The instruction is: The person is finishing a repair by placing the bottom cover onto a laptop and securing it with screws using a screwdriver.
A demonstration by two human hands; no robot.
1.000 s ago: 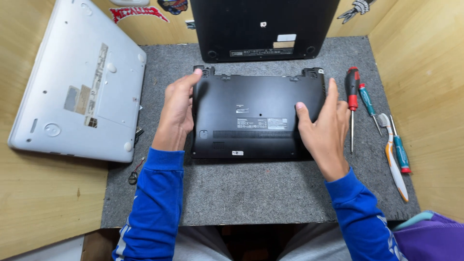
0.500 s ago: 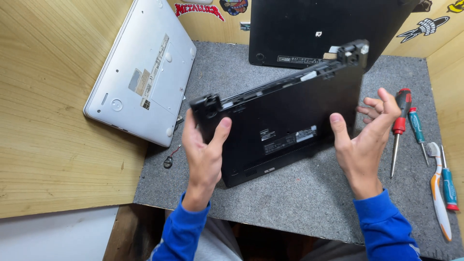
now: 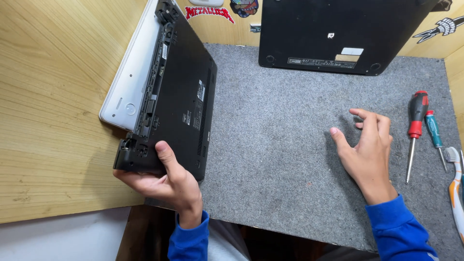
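**Black laptop lifted at frame left**

Head view: my left hand [image 3: 166,181] clamped the black laptop's [image 3: 181,96] near corner, tilting it over the white laptop [image 3: 126,82] at upper left. My right hand [image 3: 369,150] rested empty, fingers spread, on the grey mat [image 3: 275,159] near the red screwdriver [image 3: 414,125].

Left hand [image 3: 166,183] grips near corner of black laptop [image 3: 186,92], underside facing up, thumb on bottom panel, fingers wrapped beneath hinge end. Black laptop lies tilted over white laptop [image 3: 128,84] at left edge of grey felt mat [image 3: 280,159]. Right hand [image 3: 367,150] empty, fingers spread, fingertips resting on mat, well apart from black laptop. Second black laptop [image 3: 338,34] at far edge of mat. Red-handled screwdriver [image 3: 414,130], teal-handled screwdriver [image 3: 434,135] and toothbrush [image 3: 454,188] lie right of right hand. Wooden wall [image 3: 53,111] at left.
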